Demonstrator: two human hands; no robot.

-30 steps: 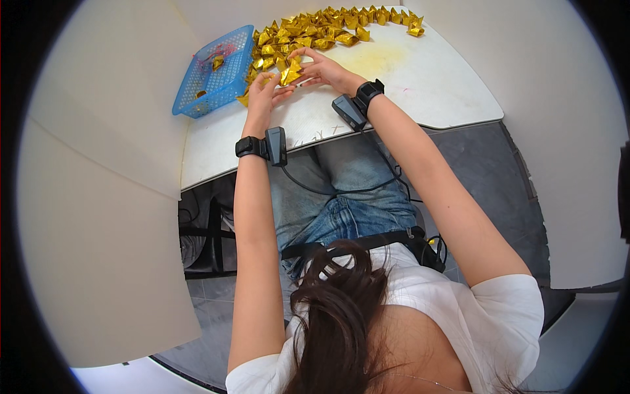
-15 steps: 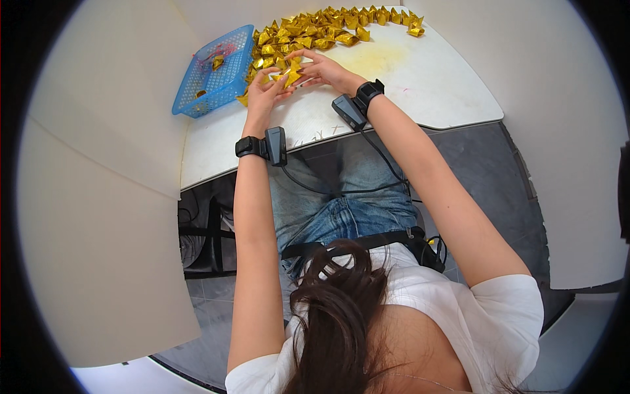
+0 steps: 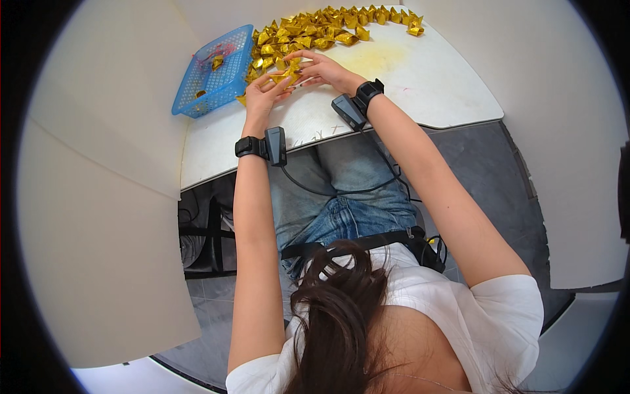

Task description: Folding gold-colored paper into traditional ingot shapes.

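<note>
Head view: a folded gold foil piece (image 3: 287,73) is gripped in the fingers of both my left hand (image 3: 261,98) and my right hand (image 3: 329,72), over the white table (image 3: 433,79). Just beyond lie many similar gold pieces (image 3: 315,31); to the left sits a blue perforated basket (image 3: 226,80).

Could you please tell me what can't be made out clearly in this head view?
Head view, hidden: parts of the gold folded piece, covered by the left hand and right hand holding it.
Head view, hidden: the exact count in the gold pile, because its pieces overlap.
Head view, too small: what the pinkish items in the blue basket are.
</note>
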